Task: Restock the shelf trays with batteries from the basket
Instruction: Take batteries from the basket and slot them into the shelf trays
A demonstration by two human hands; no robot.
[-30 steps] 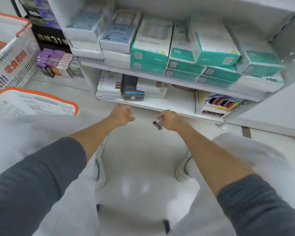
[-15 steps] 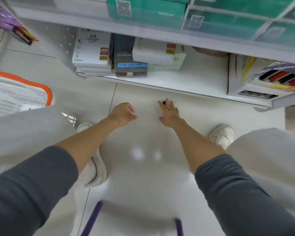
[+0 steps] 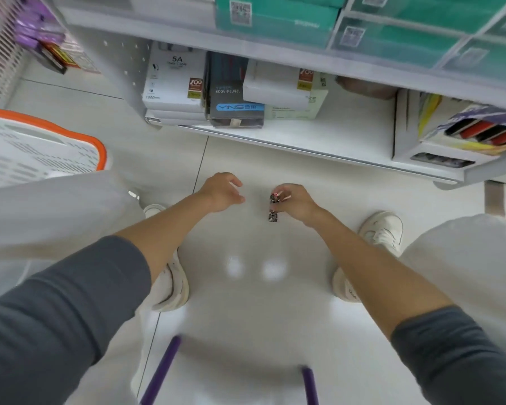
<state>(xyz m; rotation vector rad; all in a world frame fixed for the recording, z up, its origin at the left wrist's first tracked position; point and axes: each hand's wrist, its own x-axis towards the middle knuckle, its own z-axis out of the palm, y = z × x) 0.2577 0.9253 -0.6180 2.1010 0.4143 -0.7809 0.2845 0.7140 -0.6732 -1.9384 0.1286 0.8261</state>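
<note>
Logged right hand (image 3: 297, 201) grip pinching small batteries (image 3: 273, 200) by fingertips only at frame centre, low over floor (image 3: 254, 311), left hand (image 3: 221, 191) grip loosely curled and empty; judged prone to dropping lower battery under shelf (image 3: 304, 140) before reaching tray (image 3: 402, 127) at right, given thin hold.

We are stretching both arms forward and down, the bare left forearm (image 3: 170, 229) and right forearm (image 3: 362, 258) angling in toward each other. Our left hand (image 3: 221, 192) is hovering with its fingers loosely curled, gripping nothing. Our right hand (image 3: 295, 201) is near it but not touching, its fingertips (image 3: 287, 190) bending inward and pinching the batteries (image 3: 273, 216) at their upper end.
</note>
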